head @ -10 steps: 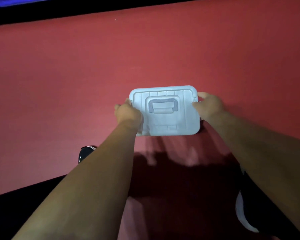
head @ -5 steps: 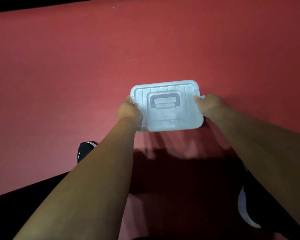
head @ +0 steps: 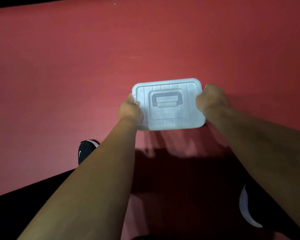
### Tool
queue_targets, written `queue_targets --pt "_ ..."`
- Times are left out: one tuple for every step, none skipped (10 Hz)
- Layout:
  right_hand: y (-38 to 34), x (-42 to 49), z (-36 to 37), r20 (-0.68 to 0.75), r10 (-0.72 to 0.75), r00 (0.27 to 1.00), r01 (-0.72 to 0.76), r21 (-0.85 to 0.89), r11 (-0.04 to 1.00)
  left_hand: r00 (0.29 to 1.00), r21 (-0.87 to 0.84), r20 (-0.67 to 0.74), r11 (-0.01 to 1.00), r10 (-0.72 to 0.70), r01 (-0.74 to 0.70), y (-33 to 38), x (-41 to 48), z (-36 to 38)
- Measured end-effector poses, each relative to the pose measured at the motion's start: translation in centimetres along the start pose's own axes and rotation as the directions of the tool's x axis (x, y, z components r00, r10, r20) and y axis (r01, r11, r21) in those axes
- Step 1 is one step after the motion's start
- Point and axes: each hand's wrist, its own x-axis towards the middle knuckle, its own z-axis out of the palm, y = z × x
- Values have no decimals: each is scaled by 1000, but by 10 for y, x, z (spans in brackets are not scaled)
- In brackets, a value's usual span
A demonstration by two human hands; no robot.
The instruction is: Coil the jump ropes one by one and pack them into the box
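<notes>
Mark found: one white swoosh-shaped logo, curved and tapering to a point.
Stands on: the side of my black shoe (head: 86, 151), low at the left of my view.
Brand name: not spelled out; the logo carries no letters.
Lettering on the box lid (head: 168, 108): none I can read.

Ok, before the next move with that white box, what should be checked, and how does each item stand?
1. Left hand grips the white box at its left side: ok.
2. Right hand grips its right side: ok.
3. Lid on the box: ok; whether it is latched, cannot tell.
4. Carry handle folded flat on the lid: ok.
5. Jump ropes in view to coil: not ok, none visible.
6. Box resting on the red floor or lifted: cannot tell.
</notes>
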Motion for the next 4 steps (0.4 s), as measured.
queue_targets --pt "0 -2 3 -11 -2 1000 2 11 1000 1000 88 6 996 15 -15 1 3 -2" --pt "4 -3 4 -2 3 1000 -3 72 997 993 342 13 932 121 -119 6 0 -10" --pt "8 -5 2 58 7 998 -13 112 994 979 550 4 817 206 -174 15 -12 -17" --pt "6 -12 -11 118 -24 993 9 119 993 961 512 12 824 276 -243 35 -30 -23"
